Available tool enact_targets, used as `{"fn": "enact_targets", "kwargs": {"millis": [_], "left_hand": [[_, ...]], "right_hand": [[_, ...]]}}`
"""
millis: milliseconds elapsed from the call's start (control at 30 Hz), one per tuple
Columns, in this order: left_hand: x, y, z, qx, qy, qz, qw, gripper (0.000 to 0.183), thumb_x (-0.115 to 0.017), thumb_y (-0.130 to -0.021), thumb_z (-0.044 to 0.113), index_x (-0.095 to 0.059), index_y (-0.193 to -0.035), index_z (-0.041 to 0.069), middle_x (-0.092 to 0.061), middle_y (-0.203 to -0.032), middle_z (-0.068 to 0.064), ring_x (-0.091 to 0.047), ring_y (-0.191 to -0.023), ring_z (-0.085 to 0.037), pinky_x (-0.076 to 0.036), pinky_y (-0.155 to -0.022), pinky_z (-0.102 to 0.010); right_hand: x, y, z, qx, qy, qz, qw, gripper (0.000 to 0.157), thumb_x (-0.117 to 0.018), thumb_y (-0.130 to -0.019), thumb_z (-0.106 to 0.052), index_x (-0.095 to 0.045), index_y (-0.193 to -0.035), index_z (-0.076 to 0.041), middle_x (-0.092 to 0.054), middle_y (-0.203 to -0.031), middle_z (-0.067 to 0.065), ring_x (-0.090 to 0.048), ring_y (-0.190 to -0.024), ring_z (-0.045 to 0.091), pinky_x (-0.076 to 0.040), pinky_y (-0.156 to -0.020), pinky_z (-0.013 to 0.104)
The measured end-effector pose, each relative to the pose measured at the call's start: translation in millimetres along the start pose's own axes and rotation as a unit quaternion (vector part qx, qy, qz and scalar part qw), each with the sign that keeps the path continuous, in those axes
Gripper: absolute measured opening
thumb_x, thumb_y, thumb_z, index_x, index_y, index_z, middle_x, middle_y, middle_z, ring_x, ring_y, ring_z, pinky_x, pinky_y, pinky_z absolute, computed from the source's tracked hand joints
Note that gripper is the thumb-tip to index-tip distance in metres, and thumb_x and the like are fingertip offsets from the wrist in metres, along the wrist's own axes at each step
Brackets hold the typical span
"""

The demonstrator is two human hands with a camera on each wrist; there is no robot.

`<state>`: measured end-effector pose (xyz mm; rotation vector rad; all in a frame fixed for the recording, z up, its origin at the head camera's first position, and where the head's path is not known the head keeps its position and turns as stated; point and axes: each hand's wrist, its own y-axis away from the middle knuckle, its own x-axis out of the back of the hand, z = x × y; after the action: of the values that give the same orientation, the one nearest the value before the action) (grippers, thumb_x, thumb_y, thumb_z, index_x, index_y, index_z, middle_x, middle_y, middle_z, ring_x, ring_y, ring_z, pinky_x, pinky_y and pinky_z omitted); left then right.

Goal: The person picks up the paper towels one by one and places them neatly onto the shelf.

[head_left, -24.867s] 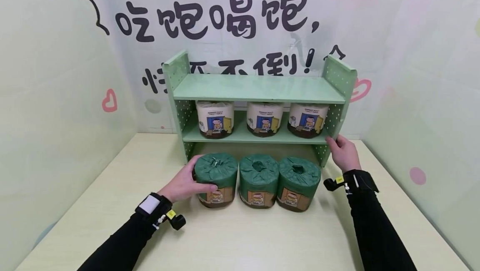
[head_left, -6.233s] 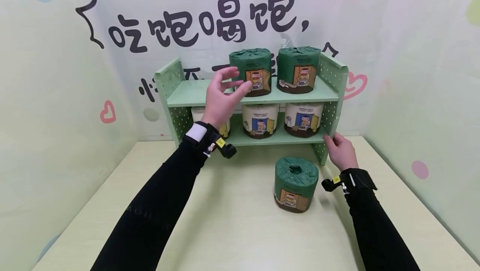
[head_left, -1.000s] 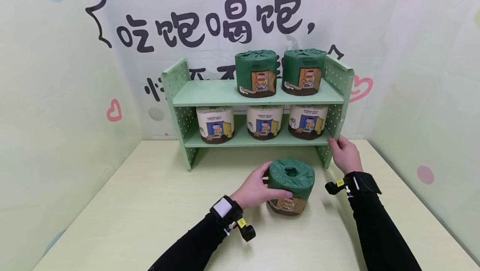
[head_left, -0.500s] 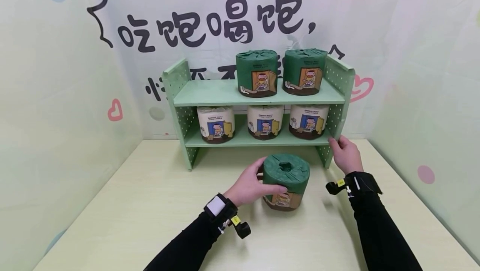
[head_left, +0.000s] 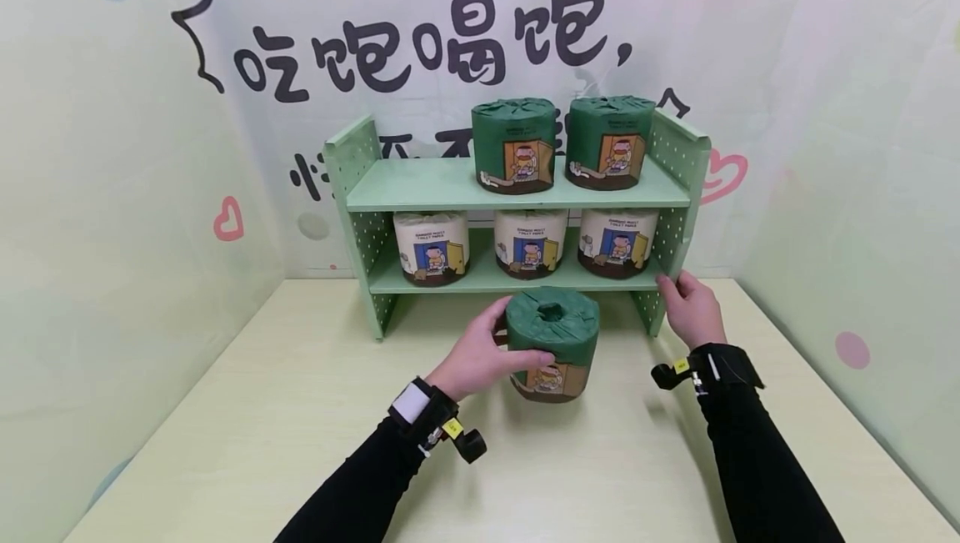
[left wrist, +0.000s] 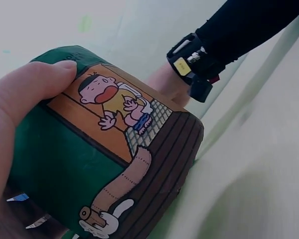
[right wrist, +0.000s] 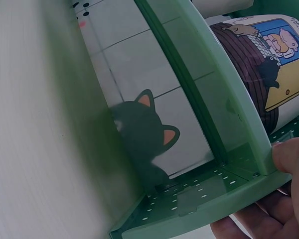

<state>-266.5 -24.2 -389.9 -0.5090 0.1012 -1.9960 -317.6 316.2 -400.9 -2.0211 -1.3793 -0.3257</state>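
My left hand (head_left: pixel 480 355) grips a green-wrapped toilet paper roll (head_left: pixel 551 347) from its left side, thumb across the printed front. The roll hangs tilted just above the table, in front of the green two-tier shelf rack (head_left: pixel 517 184). In the left wrist view the thumb (left wrist: pixel 45 79) presses the wrapper close up, while the other fingers are mostly hidden behind the roll. My right hand (head_left: pixel 690 309) holds the rack's right side panel (right wrist: pixel 204 214), thumb at the lower shelf's corner and fingers behind the panel.
Two green rolls (head_left: pixel 513 147) stand on the upper shelf's middle and right, beside bare shelf surface (head_left: pixel 412 180) at its left. Three white rolls (head_left: pixel 431 251) line the lower shelf. Light walls with black lettering (head_left: pixel 472 38) enclose the pale table (head_left: pixel 247 409).
Over the last second my left hand has lifted the green roll off the table and moved it left towards the rack. Earlier, two other green rolls went onto the upper shelf. My right hand stays put.
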Motion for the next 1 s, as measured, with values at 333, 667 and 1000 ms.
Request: {"fn": "enact_targets", "kwargs": {"millis": [333,667,1000], "left_hand": [[21.7,-0.7,11.2,-0.011,0.028,0.024,0.9993,0.080,-0.089,-0.075,0.033,-0.046,-0.143,0.030,-0.057,-0.127,0.005,-0.055,-0.110,-0.016,-0.050,-0.090,-0.043],[41.9,5.0,35.3,-0.036,0.036,0.051,0.9974,0.074,-0.086,-0.080,0.022,-0.047,-0.143,0.022,-0.057,-0.127,-0.004,-0.056,-0.108,-0.023,-0.052,-0.086,-0.043],[58.9,17.5,74.5,-0.045,0.046,0.065,0.9958,0.070,-0.078,-0.086,0.011,-0.042,-0.146,0.009,-0.051,-0.130,-0.012,-0.054,-0.110,-0.027,-0.053,-0.086,-0.040]], "right_hand": [[-0.7,-1,-1,-0.009,-0.004,-0.005,1.000,0.042,-0.044,-0.107,-0.038,-0.061,-0.107,0.001,-0.049,-0.075,0.009,-0.047,-0.073,0.027,-0.035,-0.054,0.033],[-1.2,-1,1,-0.013,-0.004,-0.009,1.000,0.046,-0.042,-0.107,-0.041,-0.062,-0.112,0.000,-0.050,-0.076,0.010,-0.047,-0.072,0.026,-0.035,-0.054,0.033],[-0.5,0,-1,-0.009,-0.001,-0.005,1.000,0.046,-0.042,-0.107,-0.042,-0.059,-0.103,0.001,-0.046,-0.073,0.007,-0.045,-0.070,0.026,-0.034,-0.053,0.033]]}}
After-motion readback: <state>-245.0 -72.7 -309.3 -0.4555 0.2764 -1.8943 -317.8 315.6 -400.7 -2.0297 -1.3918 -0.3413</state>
